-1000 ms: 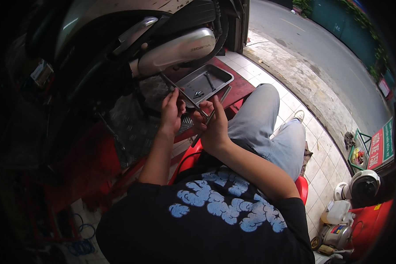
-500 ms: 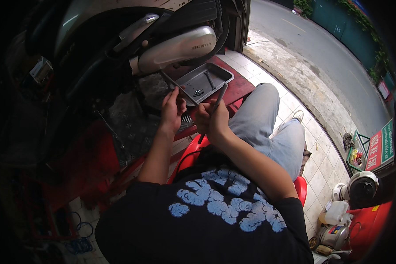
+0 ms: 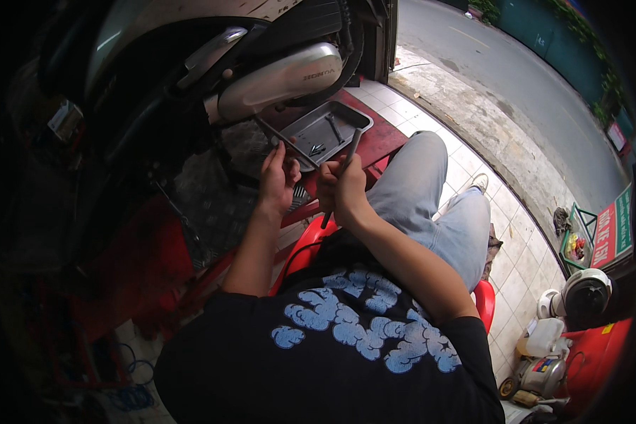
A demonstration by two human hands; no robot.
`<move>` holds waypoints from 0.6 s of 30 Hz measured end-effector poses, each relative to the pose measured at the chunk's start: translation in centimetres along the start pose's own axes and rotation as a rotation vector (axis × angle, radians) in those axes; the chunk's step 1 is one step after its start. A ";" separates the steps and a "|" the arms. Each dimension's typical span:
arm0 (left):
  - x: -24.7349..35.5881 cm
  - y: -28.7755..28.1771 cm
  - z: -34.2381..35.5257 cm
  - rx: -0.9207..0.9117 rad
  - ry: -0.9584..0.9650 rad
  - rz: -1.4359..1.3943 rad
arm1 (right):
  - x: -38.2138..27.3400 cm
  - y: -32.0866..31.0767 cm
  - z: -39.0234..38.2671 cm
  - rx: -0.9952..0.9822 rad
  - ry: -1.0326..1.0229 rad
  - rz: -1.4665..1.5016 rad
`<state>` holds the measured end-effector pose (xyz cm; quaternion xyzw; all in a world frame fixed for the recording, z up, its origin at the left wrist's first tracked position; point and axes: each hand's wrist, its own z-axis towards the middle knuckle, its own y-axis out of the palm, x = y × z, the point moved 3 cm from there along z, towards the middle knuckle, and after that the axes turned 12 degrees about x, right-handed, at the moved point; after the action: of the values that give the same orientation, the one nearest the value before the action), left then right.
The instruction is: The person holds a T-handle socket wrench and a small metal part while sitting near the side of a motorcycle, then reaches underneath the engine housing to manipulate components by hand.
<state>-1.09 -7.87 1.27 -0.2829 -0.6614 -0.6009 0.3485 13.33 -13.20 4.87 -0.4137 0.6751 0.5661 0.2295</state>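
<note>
– Though partly lost in shadow, worth naming first: a large black-and-silver motor scooter (image 3: 304,32), with a smooth, pale metallic cover (image 3: 279,83) along the lower flank.

– Placed over what?

– Seen above a flat, red-painted tabletop (image 3: 385,138), apparently raised to bring the low side within seated reach.

– And next down in size?

– Probably set close to keep loose bits from rolling away: a shallow, rectangular grey metal tray (image 3: 353,124), lying on the tabletop near the cover.

– Then held how, the tool?

– Held slantwise in front of the scooter: a slim, dark-grey metal tool (image 3: 300,150), seemingly T-shaped, with a straight shaft reaching toward the cover's underside and a thicker, duller bar (image 3: 353,145) at the near end. Hidden at the joint by fingers; impossible to tell whether fitted onto anything at the far end.

– Gripped by which hand?

– Wrapped around the bar by the right hand (image 3: 343,185), likely for leverage. Placed at the shaft with half-curled fingers, presumably to steady: the left hand (image 3: 279,185). Impossible to tell whether touching or just beside.

– Anything smaller?

– Lying in the tray: a dark, slender metal wrench (image 3: 333,129) and, near that, a few tiny metal pieces (image 3: 316,150), too small to identify.
</note>
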 end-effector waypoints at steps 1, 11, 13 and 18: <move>0.0 0.1 -0.1 -0.001 0.000 -0.001 | 0.0 0.0 0.0 0.008 -0.011 -0.001; 0.1 -0.6 0.1 -0.013 0.014 -0.071 | 0.2 1.7 -3.2 0.093 -0.830 -1.061; 0.4 -0.9 -0.5 -0.042 0.004 -0.119 | -0.3 2.2 -4.0 0.090 -0.779 -1.159; 0.7 -0.6 -0.3 -0.048 -0.002 -0.091 | 0.3 1.4 -2.5 0.109 -0.827 -0.968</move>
<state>-1.90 -8.25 1.48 -0.2615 -0.6594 -0.6315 0.3130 12.38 -15.71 6.09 -0.4067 0.2952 0.4759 0.7218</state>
